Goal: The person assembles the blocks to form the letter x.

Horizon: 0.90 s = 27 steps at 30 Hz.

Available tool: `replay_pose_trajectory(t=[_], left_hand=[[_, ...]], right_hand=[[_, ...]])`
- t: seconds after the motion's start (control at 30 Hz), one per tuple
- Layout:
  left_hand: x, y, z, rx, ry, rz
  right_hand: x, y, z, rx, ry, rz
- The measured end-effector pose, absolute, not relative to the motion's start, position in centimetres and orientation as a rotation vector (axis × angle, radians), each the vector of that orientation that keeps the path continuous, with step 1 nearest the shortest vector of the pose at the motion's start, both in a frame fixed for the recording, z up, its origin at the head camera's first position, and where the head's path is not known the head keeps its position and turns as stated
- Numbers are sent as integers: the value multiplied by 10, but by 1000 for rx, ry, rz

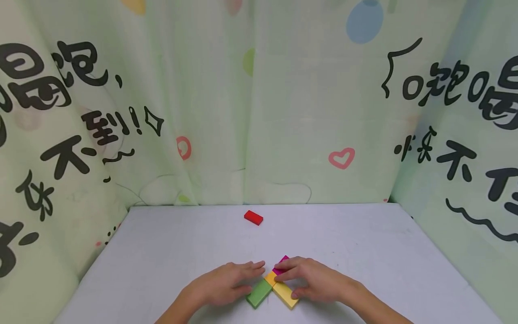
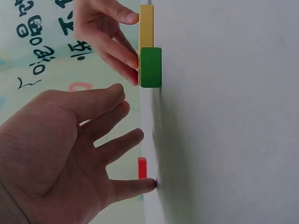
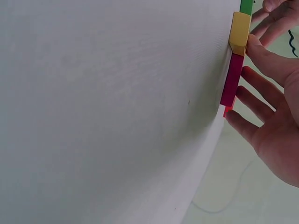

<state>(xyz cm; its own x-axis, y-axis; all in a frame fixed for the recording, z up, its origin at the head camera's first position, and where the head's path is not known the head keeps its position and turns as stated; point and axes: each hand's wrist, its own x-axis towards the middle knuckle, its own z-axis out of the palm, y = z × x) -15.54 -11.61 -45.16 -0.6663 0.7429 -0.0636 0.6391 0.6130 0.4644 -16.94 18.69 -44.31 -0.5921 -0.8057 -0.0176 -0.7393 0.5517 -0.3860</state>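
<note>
Both hands, left (image 1: 226, 283) and right (image 1: 313, 279), rest flat-fingered against green (image 1: 259, 293), yellow (image 1: 285, 294) and magenta (image 1: 280, 265) blocks, grasping none.

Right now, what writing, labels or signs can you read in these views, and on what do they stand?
"喝泡," and "不到!!" with a diamond sign: black brush letters on the left curtain.
"不": black letters on the right curtain; the other characters there are cut off or too stylised to read.
Pink heart, no words: back curtain.
Blocks under the hands, and red block: no lettering visible.
Wrist views: curtain writing blurred.
</note>
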Motion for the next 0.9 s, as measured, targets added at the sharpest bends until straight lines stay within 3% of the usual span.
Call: replay_pose_trajectory(t=[0.57, 0.9], left_hand=[[-166, -130, -450, 972, 2659, 592], [-191, -141, -449, 929, 2735, 543]], right_hand=[[-168, 190, -448, -1284, 2541, -547], [-168, 193, -451, -1295, 2510, -547]])
